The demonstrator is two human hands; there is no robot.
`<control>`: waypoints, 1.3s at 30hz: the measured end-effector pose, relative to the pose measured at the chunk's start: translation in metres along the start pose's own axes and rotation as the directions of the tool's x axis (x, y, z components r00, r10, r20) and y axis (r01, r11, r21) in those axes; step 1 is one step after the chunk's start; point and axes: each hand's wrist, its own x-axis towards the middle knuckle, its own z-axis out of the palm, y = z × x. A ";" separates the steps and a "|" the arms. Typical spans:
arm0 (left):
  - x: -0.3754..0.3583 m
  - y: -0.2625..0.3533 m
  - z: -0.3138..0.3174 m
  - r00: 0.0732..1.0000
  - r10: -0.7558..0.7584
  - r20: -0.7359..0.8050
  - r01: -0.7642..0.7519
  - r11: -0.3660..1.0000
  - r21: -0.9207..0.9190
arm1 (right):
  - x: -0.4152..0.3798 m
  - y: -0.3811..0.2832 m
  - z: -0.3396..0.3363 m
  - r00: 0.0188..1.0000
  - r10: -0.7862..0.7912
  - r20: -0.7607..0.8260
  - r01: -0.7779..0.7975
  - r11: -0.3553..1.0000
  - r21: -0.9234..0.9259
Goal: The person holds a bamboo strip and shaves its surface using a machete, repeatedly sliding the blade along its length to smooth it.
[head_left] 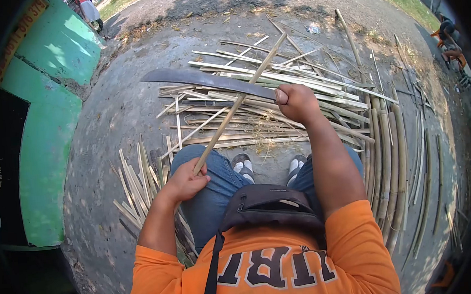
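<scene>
My left hand [188, 181] is closed round the lower end of a long bamboo strip [228, 116], near my left knee. The strip slants up and to the right, over a pile of split bamboo. My right hand [297, 104] grips the handle of a large curved machete [210, 80], whose blade points left. Blade and strip cross in view, a little above the middle of the strip; whether they touch is hard to tell. Beneath them lie many pale split bamboo slats [276, 109] on the ground.
Round bamboo poles [392, 164] lie at the right, and more slats [135, 180] lean by my left leg. A green wall [46, 142] stands at the left. A person [448, 37] sits at the far right. My black bag [271, 207] rests on my lap.
</scene>
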 end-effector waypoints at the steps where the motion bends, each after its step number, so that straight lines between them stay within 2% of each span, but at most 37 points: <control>1: 0.001 0.001 -0.001 1.000 0.000 0.014 0.000 1.000 0.007 | 0.003 0.007 -0.003 0.979 0.202 0.040 -0.201 0.979 -0.018; 3: 0.002 0.007 -0.001 0.999 -0.028 0.036 0.028 1.000 0.004 | 0.006 0.025 -0.006 0.929 0.370 -0.032 -0.365 0.925 0.102; 6: 0.002 0.011 0.000 0.998 -0.053 0.039 0.053 0.999 0.005 | 0.004 0.023 -0.008 0.844 0.527 -0.101 -0.515 0.849 0.122; 9: 0.005 0.010 0.002 0.999 -0.036 0.034 0.037 0.999 -0.026 | 0.002 0.013 -0.005 0.897 0.427 -0.111 -0.412 0.901 0.133; 10: 0.005 0.009 0.003 0.999 -0.029 0.030 0.030 0.999 -0.042 | 0.003 0.008 -0.004 0.920 0.384 -0.083 -0.378 0.922 0.083; 11: 0.004 0.009 0.004 0.999 -0.041 0.025 0.043 0.998 -0.050 | 0.002 0.000 -0.002 0.944 0.323 -0.073 -0.312 0.941 0.129; 13: 0.003 0.012 0.004 0.998 -0.064 0.013 0.065 0.996 -0.064 | -0.002 -0.019 0.000 0.988 0.151 -0.015 -0.150 0.987 0.055; 16: 0.004 0.008 0.003 1.000 -0.016 -0.006 0.016 1.000 0.015 | -0.005 -0.035 0.003 0.984 -0.100 0.147 0.104 0.994 -0.018; 19: 0.002 0.009 0.003 0.999 -0.043 0.012 0.043 0.999 -0.009 | -0.005 -0.041 -0.005 0.971 -0.104 0.217 0.118 0.992 -0.052; 23: 0.001 0.015 0.004 1.000 -0.024 0.001 0.024 1.000 0.018 | -0.007 -0.021 0.000 0.941 0.122 0.317 -0.133 0.991 0.012; 27: 0.004 0.020 0.004 0.999 -0.030 0.022 0.029 0.999 0.019 | -0.009 -0.023 -0.003 0.945 0.140 0.297 -0.115 0.988 -0.100; 30: 0.000 0.018 0.004 0.999 -0.032 0.014 0.032 0.999 0.003 | -0.007 -0.020 0.005 0.975 0.058 0.213 -0.036 0.994 -0.104; 32: -0.001 0.018 0.003 0.999 -0.032 0.009 0.032 0.999 -0.009 | -0.005 -0.020 0.005 0.971 0.065 0.232 -0.036 0.991 -0.127; 36: -0.002 0.018 0.001 0.999 -0.048 0.003 0.048 0.999 -0.025 | -0.002 -0.009 0.001 0.969 0.172 0.178 -0.157 0.983 -0.095; 39: 0.000 0.016 0.000 0.999 -0.037 -0.004 0.037 0.999 -0.025 | -0.001 -0.008 -0.003 0.975 0.153 0.163 -0.134 0.983 -0.124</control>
